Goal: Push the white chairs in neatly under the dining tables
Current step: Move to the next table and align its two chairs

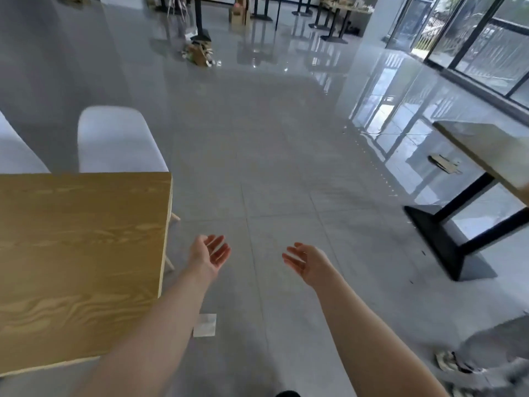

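Note:
A wooden dining table [80, 253] fills the left side of the view. At its far edge a white chair [117, 141] stands with its back against the tabletop, and its wooden legs show under the table's right edge. Part of a second white chair [17, 153] shows at the far left. My left hand [210, 255] is open, palm turned inward, over the grey floor just right of the table's corner. About a hand's width further right hovers my right hand [305, 260], also open and empty. Neither hand touches a chair.
Another table [486, 150] on a black metal base [446, 242] stands at the right. A white paper scrap [204, 325] lies on the tiled floor [272, 167]. Cardboard litter [199, 54] and black table stands sit far back. Glass windows line the right wall.

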